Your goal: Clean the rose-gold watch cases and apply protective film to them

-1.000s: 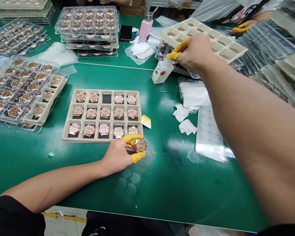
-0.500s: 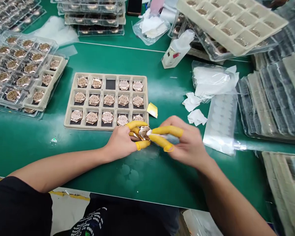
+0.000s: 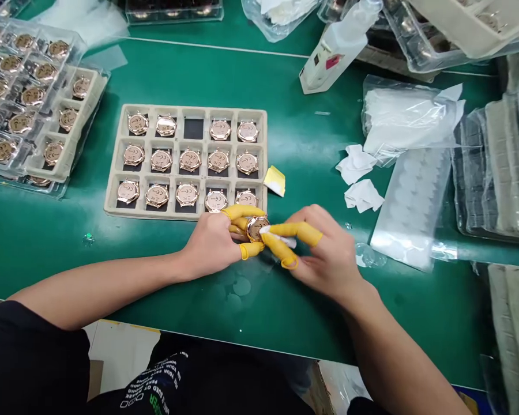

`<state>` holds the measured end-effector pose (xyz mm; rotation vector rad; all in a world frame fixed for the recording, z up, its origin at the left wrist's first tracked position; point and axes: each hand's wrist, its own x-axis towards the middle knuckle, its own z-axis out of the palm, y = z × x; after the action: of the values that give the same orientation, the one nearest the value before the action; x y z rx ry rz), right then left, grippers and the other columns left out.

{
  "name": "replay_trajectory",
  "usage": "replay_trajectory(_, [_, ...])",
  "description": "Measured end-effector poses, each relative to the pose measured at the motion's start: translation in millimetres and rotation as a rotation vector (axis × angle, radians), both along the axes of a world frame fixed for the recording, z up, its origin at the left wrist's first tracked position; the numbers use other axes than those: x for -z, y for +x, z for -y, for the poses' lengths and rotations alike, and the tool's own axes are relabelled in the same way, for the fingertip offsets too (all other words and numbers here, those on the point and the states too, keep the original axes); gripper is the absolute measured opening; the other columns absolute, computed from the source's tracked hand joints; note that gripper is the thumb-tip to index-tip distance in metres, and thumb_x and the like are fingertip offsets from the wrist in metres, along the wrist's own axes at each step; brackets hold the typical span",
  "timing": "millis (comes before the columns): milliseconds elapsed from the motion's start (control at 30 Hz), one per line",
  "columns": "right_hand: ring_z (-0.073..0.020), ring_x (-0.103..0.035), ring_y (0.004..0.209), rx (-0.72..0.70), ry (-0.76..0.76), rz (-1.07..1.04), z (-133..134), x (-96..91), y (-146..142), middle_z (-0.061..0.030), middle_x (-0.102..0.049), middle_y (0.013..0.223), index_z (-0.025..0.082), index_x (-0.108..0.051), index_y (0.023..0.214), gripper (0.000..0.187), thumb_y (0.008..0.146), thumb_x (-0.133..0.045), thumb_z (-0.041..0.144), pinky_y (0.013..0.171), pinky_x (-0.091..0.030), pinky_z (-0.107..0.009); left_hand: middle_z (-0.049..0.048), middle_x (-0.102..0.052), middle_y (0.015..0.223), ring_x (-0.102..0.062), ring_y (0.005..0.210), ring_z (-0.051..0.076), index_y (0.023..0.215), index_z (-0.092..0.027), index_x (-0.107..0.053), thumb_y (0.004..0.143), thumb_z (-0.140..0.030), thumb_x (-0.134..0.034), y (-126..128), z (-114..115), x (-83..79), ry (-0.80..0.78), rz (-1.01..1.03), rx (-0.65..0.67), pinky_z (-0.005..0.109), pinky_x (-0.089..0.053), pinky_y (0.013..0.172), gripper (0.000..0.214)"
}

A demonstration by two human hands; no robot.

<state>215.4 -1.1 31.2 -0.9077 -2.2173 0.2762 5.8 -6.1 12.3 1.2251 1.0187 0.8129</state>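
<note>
My left hand (image 3: 216, 242), with yellow finger cots, pinches a rose-gold watch case (image 3: 256, 226) just in front of the beige tray (image 3: 112, 211). My right hand (image 3: 324, 251), also in yellow cots, pinches a small white wipe (image 3: 281, 237) and presses it against the watch case. The tray holds several watch cases in its cells, and one cell in its top row shows only a dark bottom (image 3: 193, 128).
More trays of watch cases (image 3: 30, 98) lie at the left. A white bottle (image 3: 335, 49) stands behind. Bags of white wipes (image 3: 404, 115), loose wipes (image 3: 361, 178) and a clear sheet of round stickers (image 3: 409, 210) lie to the right. A yellow slip (image 3: 275, 180) lies beside the tray.
My right hand left the white bottle at the back, came down to the watch case and now rubs it with a white wipe. The view has tilted down.
</note>
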Motion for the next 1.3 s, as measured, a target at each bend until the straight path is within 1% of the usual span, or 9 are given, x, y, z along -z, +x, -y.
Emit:
replay_trajectory(400, [-0.0168, -0.054, 0.073, 0.051, -0.033, -0.061, 1.2, -2.1, 2.9, -0.0027, -0.061, 0.081, 0.024, -0.068, 0.104, 0.013, 0.095, -0.072, 0.016, 0.060, -0.042, -0.033, 0.0034, -0.084, 0.096, -0.084, 0.086, 0.018, 0.126, -0.018, -0.075, 0.071, -0.021, -0.090, 0.6, -0.8, 0.5, -0.034, 0.009, -0.009, 0.025, -0.071, 0.084, 0.057])
replay_trajectory(500, [-0.0158, -0.056, 0.069, 0.007, -0.078, -0.069, 3.8, -2.8, -3.5, -0.0022, -0.062, 0.080, 0.026, -0.070, 0.105, 0.011, 0.097, -0.069, 0.018, 0.058, -0.044, -0.031, 0.0057, -0.084, 0.103, -0.084, 0.089, 0.018, 0.126, -0.018, -0.075, 0.071, -0.021, -0.090, 0.1, -0.5, 1.6, -0.052, 0.046, -0.017, 0.028, -0.071, 0.086, 0.058])
replay_trajectory(600, [-0.0147, -0.057, 0.067, 0.182, -0.123, -0.053, 2.9, -2.9, 1.0, -0.0024, -0.062, 0.080, 0.024, -0.072, 0.101, 0.005, 0.099, -0.068, 0.022, 0.058, -0.044, -0.032, 0.0062, -0.084, 0.103, -0.084, 0.091, 0.019, 0.125, -0.017, -0.075, 0.071, -0.021, -0.092, -0.5, -0.2, 2.1, -0.056, 0.070, -0.030, 0.029, -0.072, 0.088, 0.057])
replay_trajectory(700, [-0.0226, -0.062, 0.085, 0.415, -0.104, 0.041, 0.9, -4.0, 19.8, -0.0085, -0.066, 0.094, 0.023, -0.074, 0.111, 0.015, 0.098, -0.071, 0.029, 0.076, -0.049, -0.040, 0.0067, -0.085, 0.104, -0.084, 0.094, 0.019, 0.122, -0.017, -0.075, 0.071, -0.025, -0.094, -1.3, 0.4, 0.9, -0.013, 0.060, -0.053, 0.030, -0.072, 0.091, 0.055])
replay_trajectory(800, [-0.0322, -0.063, 0.110, 0.356, -0.159, 0.052, 2.8, -8.0, 32.9, -0.0136, -0.070, 0.121, 0.025, -0.068, 0.134, 0.040, 0.096, -0.072, 0.038, 0.094, -0.049, -0.051, 0.0073, -0.085, 0.107, -0.084, 0.097, 0.020, 0.122, -0.017, -0.075, 0.071, -0.028, -0.096, -2.0, 1.9, -0.6, 0.043, 0.059, -0.073, 0.031, -0.071, 0.094, 0.056])
replay_trajectory(933, [-0.0228, -0.071, 0.098, 0.127, -0.442, -0.070, 8.2, -15.4, 25.1, -0.0046, -0.078, 0.110, 0.028, -0.067, 0.132, 0.036, 0.096, -0.072, 0.029, 0.086, -0.055, -0.040, 0.0052, -0.085, 0.107, -0.084, 0.099, 0.019, 0.119, -0.018, -0.076, 0.074, -0.026, -0.095, -3.6, 3.9, 2.0, 0.256, 0.096, -0.094, 0.027, -0.071, 0.093, 0.050])
replay_trajectory(1067, [-0.0150, -0.073, 0.076, 0.158, -0.622, -0.227, 9.2, -22.2, 19.0, 0.0008, -0.080, 0.088, 0.024, -0.071, 0.123, 0.028, 0.095, -0.071, 0.022, 0.073, -0.057, -0.030, 0.0052, -0.085, 0.105, -0.084, 0.092, 0.018, 0.117, -0.018, -0.077, 0.075, -0.031, -0.095, -6.0, 4.4, 7.5, 0.515, -0.030, -0.098, 0.028, -0.072, 0.087, 0.048])
replay_trajectory(1167, [-0.0151, -0.072, 0.072, 0.130, -0.650, -0.187, 8.8, -25.0, 23.1, 0.0011, -0.080, 0.085, 0.025, -0.072, 0.123, 0.028, 0.096, -0.067, 0.022, 0.066, -0.055, -0.028, 0.0048, -0.086, 0.103, -0.084, 0.088, 0.018, 0.117, -0.019, -0.079, 0.076, -0.027, -0.094, -6.8, 4.2, 9.0, 0.726, -0.112, -0.107, 0.027, -0.072, 0.086, 0.045])
replay_trajectory(1300, [-0.0183, -0.073, 0.091, 0.097, -0.518, -0.138, 7.4, -24.5, 24.2, -0.0045, -0.080, 0.108, 0.026, -0.074, 0.114, 0.019, 0.096, -0.070, 0.023, 0.071, -0.055, -0.030, 0.0014, -0.087, 0.100, -0.083, 0.081, 0.015, 0.118, -0.023, -0.079, 0.076, -0.020, -0.093, -5.8, 4.1, 5.5, 0.962, -0.127, -0.068, 0.022, -0.070, 0.079, 0.045])
